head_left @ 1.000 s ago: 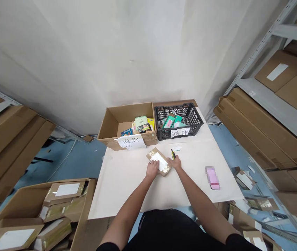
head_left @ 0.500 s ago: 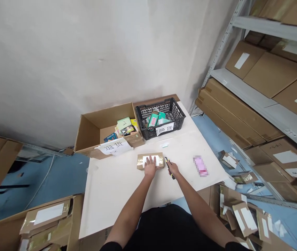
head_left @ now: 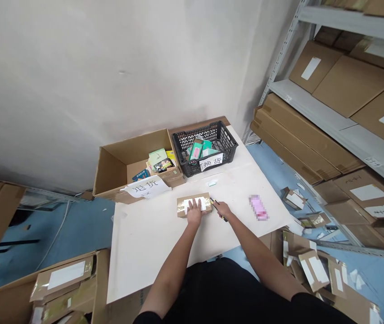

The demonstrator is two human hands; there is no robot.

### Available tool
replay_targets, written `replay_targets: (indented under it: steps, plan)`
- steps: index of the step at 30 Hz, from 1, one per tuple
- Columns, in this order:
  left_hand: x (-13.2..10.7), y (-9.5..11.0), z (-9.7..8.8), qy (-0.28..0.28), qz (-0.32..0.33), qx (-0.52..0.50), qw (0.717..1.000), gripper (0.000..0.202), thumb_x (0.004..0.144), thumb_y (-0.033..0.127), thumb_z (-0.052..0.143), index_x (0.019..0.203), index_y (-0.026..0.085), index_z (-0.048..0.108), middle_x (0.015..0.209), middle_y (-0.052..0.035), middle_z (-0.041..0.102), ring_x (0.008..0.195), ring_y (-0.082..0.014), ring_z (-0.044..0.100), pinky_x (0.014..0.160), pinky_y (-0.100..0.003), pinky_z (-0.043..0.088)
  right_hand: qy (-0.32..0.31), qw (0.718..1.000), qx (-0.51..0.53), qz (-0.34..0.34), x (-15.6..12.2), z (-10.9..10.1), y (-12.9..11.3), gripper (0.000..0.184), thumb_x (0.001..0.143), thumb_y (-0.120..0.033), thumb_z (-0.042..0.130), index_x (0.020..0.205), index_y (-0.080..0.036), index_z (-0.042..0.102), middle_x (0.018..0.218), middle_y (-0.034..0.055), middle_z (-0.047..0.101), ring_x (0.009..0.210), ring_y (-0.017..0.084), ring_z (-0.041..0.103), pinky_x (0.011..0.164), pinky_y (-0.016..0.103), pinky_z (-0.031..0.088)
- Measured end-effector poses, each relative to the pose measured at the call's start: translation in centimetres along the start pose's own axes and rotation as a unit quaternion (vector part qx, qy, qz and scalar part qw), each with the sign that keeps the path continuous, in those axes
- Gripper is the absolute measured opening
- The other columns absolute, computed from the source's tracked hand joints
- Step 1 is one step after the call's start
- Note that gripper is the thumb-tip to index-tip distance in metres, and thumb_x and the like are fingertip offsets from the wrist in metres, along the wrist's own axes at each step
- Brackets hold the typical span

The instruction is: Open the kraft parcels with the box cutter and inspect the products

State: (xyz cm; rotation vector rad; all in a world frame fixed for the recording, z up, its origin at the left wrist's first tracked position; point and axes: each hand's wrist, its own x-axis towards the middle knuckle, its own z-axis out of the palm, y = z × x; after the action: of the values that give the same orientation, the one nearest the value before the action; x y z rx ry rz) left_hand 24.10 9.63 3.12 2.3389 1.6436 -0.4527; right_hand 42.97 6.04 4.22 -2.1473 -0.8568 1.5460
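A small brown taped parcel [head_left: 182,205] with a white label lies on the white table [head_left: 151,243]. My left hand [head_left: 194,213] rests flat on top of it, fingers stretched out over the label. My right hand [head_left: 223,209] is closed round a black and yellow utility knife [head_left: 215,203], whose tip points at the parcel's right end.
Behind the parcel stand an open cardboard box [head_left: 110,171] with several small packs and a paper sign, and a black plastic crate [head_left: 225,144] with green packs. A pink item [head_left: 258,207] lies at the right. Parcels fill a carton [head_left: 56,283] at lower left; shelves with cartons [head_left: 347,85] rise at right.
The parcel was turned from slanted to lying straight across the table. My left hand settled flat on it and the knife came up to its right end. The camera swung right.
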Motion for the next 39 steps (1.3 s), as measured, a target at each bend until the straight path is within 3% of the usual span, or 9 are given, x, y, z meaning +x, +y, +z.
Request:
replay_targets:
  steps: [6,12,16,19,25,27,30,33,39]
  plan:
    - [-0.3,0.0,-0.3,-0.013,-0.002,0.003,1.000,0.081,0.096,0.052,0.061,0.167,0.033,0.028,0.174,-0.0140,0.027,0.159,-0.0405,0.025,0.120,-0.058,0.039,-0.006,0.999,-0.037,-0.009,-1.1,-0.3,1.0,0.049,0.099,-0.064,0.055,0.078,-0.020,0.060,0.049,-0.0021,0.055,0.037,0.015,0.055,0.045,0.025,0.042]
    - [-0.3,-0.2,-1.2,-0.008,0.002,-0.009,1.000,0.080,0.094,0.055,0.063,0.165,0.033,0.033,0.173,-0.0138,0.031,0.158,-0.0403,0.028,0.117,-0.056,0.041,-0.043,0.999,-0.011,-0.019,-2.0,0.3,4.5,0.047,0.100,-0.063,0.052,0.076,-0.022,0.053,0.048,-0.0045,0.053,0.036,0.014,0.053,0.044,0.023,0.042]
    - [0.8,-3.3,-3.4,0.003,0.045,-0.031,0.998,0.065,0.098,0.058,0.054,0.158,0.035,0.045,0.164,-0.0112,0.045,0.151,-0.0362,0.038,0.116,-0.053,0.041,0.049,0.995,0.088,0.026,-1.8,0.6,6.7,0.043,0.105,-0.060,0.037,0.087,-0.024,0.051,0.057,-0.0047,0.057,0.044,0.015,0.061,0.047,0.023,0.047]
    - [1.5,-6.7,-4.8,-0.014,0.070,-0.043,0.997,0.071,0.097,0.056,0.057,0.162,0.034,0.038,0.169,-0.0089,0.038,0.157,-0.0340,0.028,0.121,-0.049,0.032,0.084,0.993,0.066,0.051,-1.5,1.0,7.5,0.023,0.101,-0.046,0.053,0.095,-0.023,0.052,0.068,-0.0036,0.063,0.055,0.017,0.068,0.052,0.023,0.049]
    - [0.7,-9.2,-4.4,-0.029,-0.075,-0.055,0.995,0.074,0.090,0.068,0.057,0.152,0.028,0.046,0.149,-0.0153,0.057,0.138,-0.0355,0.049,0.116,-0.052,0.031,0.140,0.989,-0.052,-0.005,-0.4,-0.5,7.0,0.014,0.091,-0.031,0.067,0.099,-0.020,0.067,0.098,0.0036,0.076,0.100,0.022,0.075,0.082,0.024,0.054]
    - [-0.2,-8.8,-3.7,-0.036,-0.126,-0.062,0.989,0.075,0.088,0.072,0.056,0.146,0.024,0.050,0.144,-0.0179,0.058,0.133,-0.0370,0.051,0.111,-0.050,0.034,0.153,0.985,-0.072,-0.003,0.3,-1.7,6.4,0.032,0.093,-0.033,0.063,0.121,-0.018,0.067,0.117,0.0084,0.076,0.115,0.025,0.072,0.094,0.029,0.053]
    - [-1.5,-8.2,-2.7,-0.045,-0.175,-0.082,0.980,0.076,0.085,0.076,0.056,0.138,0.021,0.055,0.139,-0.0197,0.058,0.129,-0.0373,0.053,0.102,-0.046,0.041,0.182,0.980,-0.083,0.008,1.3,-2.4,4.9,0.060,0.096,-0.030,0.058,0.152,-0.013,0.047,0.147,0.0185,0.060,0.138,0.029,0.059,0.109,0.035,0.047]
    - [-2.4,-7.7,-1.8,-0.035,-0.206,-0.104,0.972,0.075,0.086,0.077,0.055,0.134,0.019,0.055,0.137,-0.0203,0.058,0.127,-0.0370,0.053,0.097,-0.044,0.043,0.177,0.981,-0.078,-0.032,1.3,0.3,2.5,0.066,0.098,-0.035,0.056,0.159,-0.016,0.040,0.155,0.0166,0.054,0.142,0.028,0.054,0.114,0.035,0.044]
    - [-3.6,-7.1,-0.9,-0.008,-0.232,-0.161,0.959,0.070,0.089,0.075,0.056,0.129,0.017,0.056,0.135,-0.0209,0.058,0.127,-0.0362,0.053,0.097,-0.043,0.043,0.050,0.994,-0.032,-0.096,0.2,10.0,-2.6,0.088,0.096,-0.044,0.066,0.168,-0.024,0.019,0.142,0.0081,0.067,0.131,0.024,0.064,0.107,0.031,0.049]
